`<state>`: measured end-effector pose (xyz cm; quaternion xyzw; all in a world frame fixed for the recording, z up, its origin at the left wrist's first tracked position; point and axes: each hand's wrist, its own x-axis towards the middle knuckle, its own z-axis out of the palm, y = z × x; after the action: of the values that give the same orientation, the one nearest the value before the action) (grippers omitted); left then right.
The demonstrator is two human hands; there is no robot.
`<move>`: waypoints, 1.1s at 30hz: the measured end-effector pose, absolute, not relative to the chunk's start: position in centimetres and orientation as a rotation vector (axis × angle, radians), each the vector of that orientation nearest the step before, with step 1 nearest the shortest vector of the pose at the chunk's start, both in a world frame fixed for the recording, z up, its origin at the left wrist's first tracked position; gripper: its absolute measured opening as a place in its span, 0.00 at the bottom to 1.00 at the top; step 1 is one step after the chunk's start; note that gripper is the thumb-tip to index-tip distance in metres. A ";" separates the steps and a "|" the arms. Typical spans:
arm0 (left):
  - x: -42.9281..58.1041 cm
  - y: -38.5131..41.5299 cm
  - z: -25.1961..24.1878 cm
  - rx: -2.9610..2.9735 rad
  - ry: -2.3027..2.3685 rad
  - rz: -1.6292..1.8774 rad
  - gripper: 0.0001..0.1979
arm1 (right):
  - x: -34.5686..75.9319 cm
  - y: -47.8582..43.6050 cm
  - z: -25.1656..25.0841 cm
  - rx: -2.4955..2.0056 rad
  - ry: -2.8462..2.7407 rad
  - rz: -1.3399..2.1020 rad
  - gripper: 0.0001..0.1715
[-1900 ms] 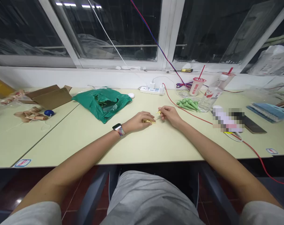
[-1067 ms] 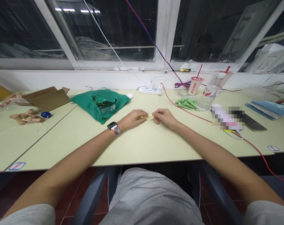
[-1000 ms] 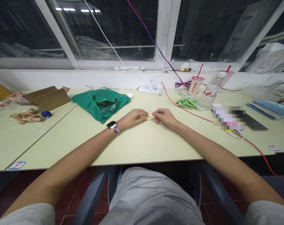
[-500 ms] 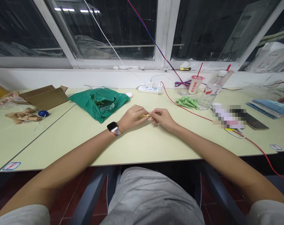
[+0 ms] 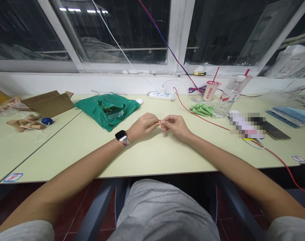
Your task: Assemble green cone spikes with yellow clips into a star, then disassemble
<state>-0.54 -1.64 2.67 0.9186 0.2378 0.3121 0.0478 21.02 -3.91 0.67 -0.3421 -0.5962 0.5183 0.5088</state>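
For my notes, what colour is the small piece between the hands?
Small piece: golden yellow, in the head view.

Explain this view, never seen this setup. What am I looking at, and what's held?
No machine here: these are a seated person's own bare arms, filmed by a camera worn on the head, looking forward and down. The left hand and right hand meet at the fingertips over a pale yellow table, with a small gold-coloured piece between them, mostly hidden by the fingers. A smartwatch sits on the left wrist. Nearby lie a green plastic bag, a cardboard box, a power strip, a cluster of green cones and a plastic bottle.
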 end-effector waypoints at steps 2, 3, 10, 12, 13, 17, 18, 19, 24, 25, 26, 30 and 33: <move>-0.5 -1.7 2.7 2.708 0.789 0.993 0.17 | 21.1 -3.8 0.6 -0.785 -1.454 1.211 0.32; -0.6 -1.7 2.7 2.650 0.831 1.016 0.18 | 21.1 -3.7 0.6 -0.763 -1.465 1.186 0.30; -1.1 -1.4 2.7 2.379 0.910 1.040 0.21 | 20.9 -4.1 0.6 -0.759 -1.529 1.104 0.26; -1.0 -1.5 2.7 2.369 0.865 1.109 0.16 | 20.8 -4.2 0.7 -0.782 -1.497 1.114 0.27; -1.0 -1.6 2.6 2.378 0.837 1.148 0.13 | 20.8 -4.3 0.7 -0.788 -1.482 1.120 0.28; -0.6 -1.7 2.5 2.418 0.804 1.192 0.12 | 20.9 -4.1 0.8 -0.802 -1.461 1.115 0.28; -0.6 -1.7 2.5 2.419 0.826 1.185 0.12 | 20.9 -4.1 0.8 -0.808 -1.462 1.107 0.28; -0.6 -1.7 2.5 2.422 0.854 1.176 0.13 | 21.0 -4.0 0.8 -0.815 -1.464 1.098 0.27; -0.8 -1.6 2.4 2.456 0.915 1.042 0.23 | 21.0 -4.0 0.8 -0.812 -1.483 1.088 0.27; -0.9 -1.6 2.4 2.447 0.901 1.032 0.22 | 21.0 -4.0 0.8 -0.811 -1.486 1.090 0.27; -0.9 -1.6 2.4 2.436 0.882 1.038 0.19 | 21.0 -4.0 0.9 -0.811 -1.487 1.090 0.27; -1.0 -1.5 2.4 2.449 0.834 1.105 0.14 | 21.1 -3.9 0.7 -0.813 -1.471 1.089 0.26; -1.0 -1.4 2.4 2.513 0.835 1.048 0.20 | 21.1 -3.8 0.6 -0.801 -1.458 1.104 0.25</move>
<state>-1.01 -1.43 2.43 0.8730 0.2899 0.3640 0.1461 21.10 -3.81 0.58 -0.3373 -0.6139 0.4649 0.5415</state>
